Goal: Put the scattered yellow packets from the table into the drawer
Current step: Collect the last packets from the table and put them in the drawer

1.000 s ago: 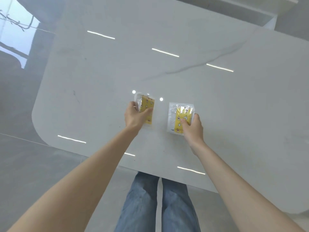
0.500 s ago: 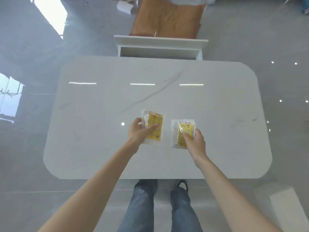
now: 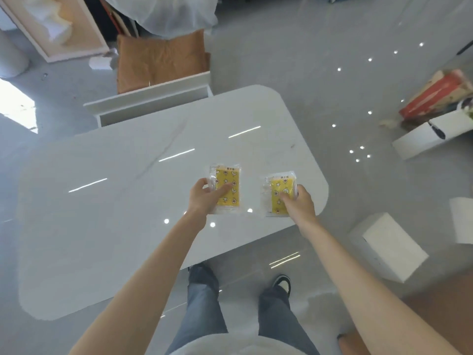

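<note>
View from above: a person stands at the near edge of a glossy white worktop (image 3: 115,213). The left hand (image 3: 204,198) grips one yellow packet (image 3: 229,190) in clear wrap, its thumb laid across the face. The right hand (image 3: 298,204) grips a second yellow packet (image 3: 279,193) the same way. The packets are side by side, slightly apart, over the worktop's right end. I cannot tell whether they rest on it or are lifted clear. No other packets show. A white open-fronted unit (image 3: 151,103) stands at the far edge and may be the drawer. The pick-up looks done. Next, both packets must be carried there and released inside.
</note>
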Demonstrator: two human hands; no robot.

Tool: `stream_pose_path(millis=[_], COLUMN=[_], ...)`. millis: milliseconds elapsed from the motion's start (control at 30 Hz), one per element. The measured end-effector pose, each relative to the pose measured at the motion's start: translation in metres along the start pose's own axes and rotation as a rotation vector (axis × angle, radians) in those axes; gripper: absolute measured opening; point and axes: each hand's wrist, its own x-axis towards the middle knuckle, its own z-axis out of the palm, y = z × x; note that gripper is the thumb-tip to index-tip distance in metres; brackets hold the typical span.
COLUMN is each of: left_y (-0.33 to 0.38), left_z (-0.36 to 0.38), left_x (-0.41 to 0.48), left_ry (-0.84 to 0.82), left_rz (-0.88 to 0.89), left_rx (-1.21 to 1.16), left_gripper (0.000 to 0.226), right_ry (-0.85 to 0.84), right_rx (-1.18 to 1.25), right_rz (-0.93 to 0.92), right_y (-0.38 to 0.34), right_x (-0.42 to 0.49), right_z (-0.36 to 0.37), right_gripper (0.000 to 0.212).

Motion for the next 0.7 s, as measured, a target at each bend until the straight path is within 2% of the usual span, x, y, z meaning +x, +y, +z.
stream_pose_path(millis=[233, 367, 700], left_y=[-0.008, 0.010, 0.091], left_z=[0.128, 0.181, 0.289], left_x=[-0.045, -0.050, 0.022], left_ry=[-0.019, -0.013, -0.043], left_rz=[-0.041, -0.031, 0.035], left_rx=[0.038, 0.055, 0.091], left_gripper=[0.036, 0.038, 0.041], right_ry=[-0.047, -0.048, -0.060], right_rx=[0.035, 0.105, 0.109], right_rz=[0.093, 0.087, 0.047], right_y=[0.035, 0.032, -0.009], right_x=[0.008, 0.029, 0.145], right_z=[-0.128, -0.183, -0.270], right_gripper=[0.022, 0.007, 0.014])
